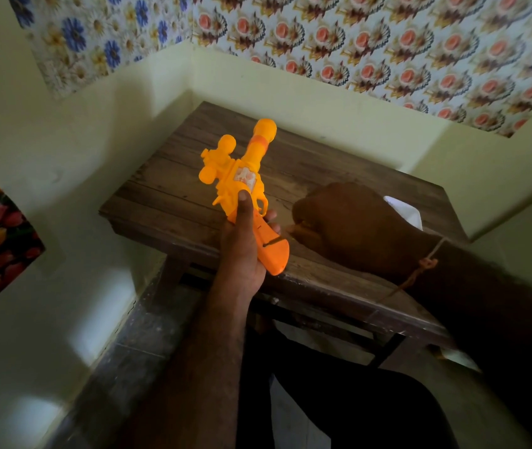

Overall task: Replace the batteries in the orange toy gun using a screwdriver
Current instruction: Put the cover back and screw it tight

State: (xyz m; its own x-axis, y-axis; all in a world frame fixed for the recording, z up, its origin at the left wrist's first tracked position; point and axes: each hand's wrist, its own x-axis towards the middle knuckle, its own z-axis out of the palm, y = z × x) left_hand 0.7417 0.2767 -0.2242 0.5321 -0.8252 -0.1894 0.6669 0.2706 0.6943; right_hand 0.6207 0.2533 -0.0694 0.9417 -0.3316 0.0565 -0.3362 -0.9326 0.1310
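My left hand (242,244) grips the orange toy gun (245,176) by its handle, thumb pressed along the body. The gun is lifted over the near left part of the wooden table (193,163), barrel pointing up and away from me. A slit shows in the handle's lower end. To the right of the gun's handle, my right hand (352,225) rests knuckles-up on the table with its fingers curled in. A small yellowish sliver (297,229) peeks out under those fingers; what it is stays hidden. No screwdriver or batteries are plainly visible.
Something white (404,210) lies on the table behind my right hand, partly hidden. The table stands in a corner, with cream walls close on its left and far sides. A thread is tied round my right wrist (426,264). The floor lies below at the left.
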